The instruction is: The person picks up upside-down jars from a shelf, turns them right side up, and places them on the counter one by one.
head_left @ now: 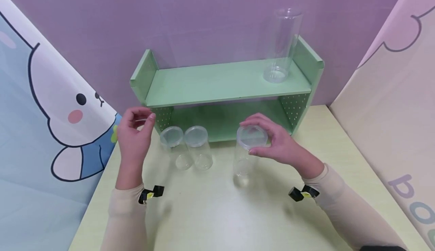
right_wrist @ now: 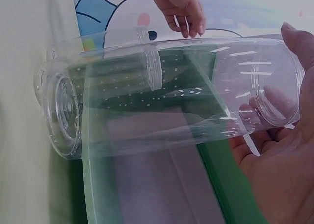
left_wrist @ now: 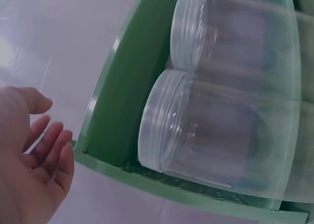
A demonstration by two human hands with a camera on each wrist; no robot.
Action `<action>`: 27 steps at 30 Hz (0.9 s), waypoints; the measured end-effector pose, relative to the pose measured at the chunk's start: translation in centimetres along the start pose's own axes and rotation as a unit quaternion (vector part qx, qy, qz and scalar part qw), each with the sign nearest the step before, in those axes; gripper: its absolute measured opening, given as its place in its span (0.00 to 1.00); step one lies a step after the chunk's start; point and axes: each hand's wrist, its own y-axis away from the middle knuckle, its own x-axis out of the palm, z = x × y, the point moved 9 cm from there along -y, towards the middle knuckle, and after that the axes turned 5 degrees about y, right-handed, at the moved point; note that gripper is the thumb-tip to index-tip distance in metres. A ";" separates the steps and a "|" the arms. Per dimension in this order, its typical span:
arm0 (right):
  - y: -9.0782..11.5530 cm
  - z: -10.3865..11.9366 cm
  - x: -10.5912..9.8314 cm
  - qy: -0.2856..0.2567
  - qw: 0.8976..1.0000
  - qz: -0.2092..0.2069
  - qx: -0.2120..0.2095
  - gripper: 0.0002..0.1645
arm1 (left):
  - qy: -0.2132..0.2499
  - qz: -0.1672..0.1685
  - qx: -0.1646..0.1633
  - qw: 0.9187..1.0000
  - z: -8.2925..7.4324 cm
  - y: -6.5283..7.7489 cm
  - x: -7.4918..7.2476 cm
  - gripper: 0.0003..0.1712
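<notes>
My right hand (head_left: 272,141) curls its thumb and fingers round the lidded top of a clear plastic jar (head_left: 245,160). In the right wrist view the jar (right_wrist: 147,130) runs from the palm to its round base; whether the base touches the table I cannot tell. My left hand (head_left: 136,134) hovers by the shelf's left side, fingers loosely bent, holding nothing. Two smaller lidded jars, the left jar (head_left: 172,137) and the right jar (head_left: 197,137), stand side by side on the table in front of the shelf. The left wrist view shows the nearer jar (left_wrist: 162,121) large.
A green two-tier shelf (head_left: 217,83) stands at the back of the pale table (head_left: 210,213). On its upper board, at the right end, is a tall clear cylinder (head_left: 283,43). Printed cloths hang at the left and right; a purple cloth (head_left: 217,17) hangs behind.
</notes>
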 end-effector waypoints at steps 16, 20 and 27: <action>0.1 0.2 0.0 0.014 1.000 0.001 -0.005 0.43 | -0.062 -0.049 -0.004 0.997 3.3 -1.7 -1.7 0.25; 0.2 0.1 0.0 0.014 1.000 0.000 -0.006 0.43 | -0.064 -0.034 0.002 0.997 3.9 -2.0 -1.3 0.30; 0.3 0.0 0.0 0.012 1.000 -0.001 -0.002 0.43 | -0.093 -0.038 0.008 0.995 4.2 -2.1 -1.1 0.25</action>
